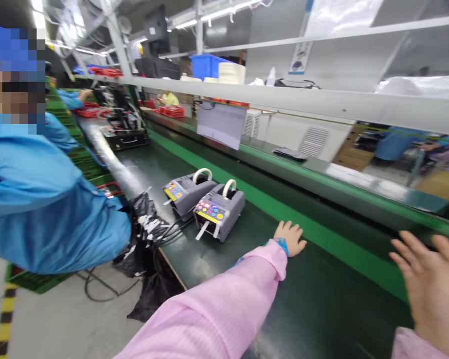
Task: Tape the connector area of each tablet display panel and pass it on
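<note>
My left hand point(291, 238) lies flat on the dark green work surface point(322, 299), fingers spread, holding nothing; its arm wears a pink sleeve. Just to its left stand two grey tape dispensers, the nearer tape dispenser point(220, 208) and the farther tape dispenser point(187, 191), each with a white roll on top and strips of tape hanging from the front. My right hand point(430, 284) hovers at the right edge, open with fingers apart, a little blurred, holding nothing.
A person in a blue coat point(41, 199) stands close at the left. A black plastic bag point(149, 249) with cables hangs at the bench corner. A green belt strip point(322, 234) runs along the bench, and a white shelf rail point(284, 102) crosses overhead. Red trays point(172, 110) lie far back.
</note>
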Action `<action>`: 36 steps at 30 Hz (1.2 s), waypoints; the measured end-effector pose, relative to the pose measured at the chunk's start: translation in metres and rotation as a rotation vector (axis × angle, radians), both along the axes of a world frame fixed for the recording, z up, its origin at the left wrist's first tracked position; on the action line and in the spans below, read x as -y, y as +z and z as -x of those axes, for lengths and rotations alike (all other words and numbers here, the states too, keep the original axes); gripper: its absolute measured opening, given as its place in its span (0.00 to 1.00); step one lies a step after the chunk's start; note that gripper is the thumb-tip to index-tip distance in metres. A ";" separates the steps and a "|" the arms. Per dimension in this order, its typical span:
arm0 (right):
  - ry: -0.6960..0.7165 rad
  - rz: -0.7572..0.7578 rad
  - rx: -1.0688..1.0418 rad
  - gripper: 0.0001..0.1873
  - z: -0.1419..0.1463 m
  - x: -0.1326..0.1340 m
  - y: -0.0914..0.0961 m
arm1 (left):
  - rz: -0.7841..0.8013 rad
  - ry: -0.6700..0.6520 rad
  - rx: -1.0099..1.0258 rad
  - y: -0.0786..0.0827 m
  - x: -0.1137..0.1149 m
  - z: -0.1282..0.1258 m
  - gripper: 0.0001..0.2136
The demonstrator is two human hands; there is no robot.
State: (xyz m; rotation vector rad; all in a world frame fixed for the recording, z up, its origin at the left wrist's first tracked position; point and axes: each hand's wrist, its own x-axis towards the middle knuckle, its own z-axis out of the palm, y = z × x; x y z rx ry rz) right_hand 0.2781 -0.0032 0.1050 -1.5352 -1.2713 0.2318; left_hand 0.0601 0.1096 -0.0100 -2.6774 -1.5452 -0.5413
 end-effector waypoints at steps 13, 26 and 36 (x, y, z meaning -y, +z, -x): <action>0.160 0.437 0.602 0.46 0.065 -0.052 -0.163 | -0.033 0.040 -0.032 -0.019 0.004 -0.004 0.23; 0.120 0.430 0.639 0.45 0.068 -0.055 -0.162 | -0.085 0.016 -0.001 -0.022 0.001 -0.003 0.20; 0.101 0.438 0.685 0.41 0.084 -0.044 -0.134 | -0.044 0.023 0.039 -0.017 -0.006 -0.004 0.17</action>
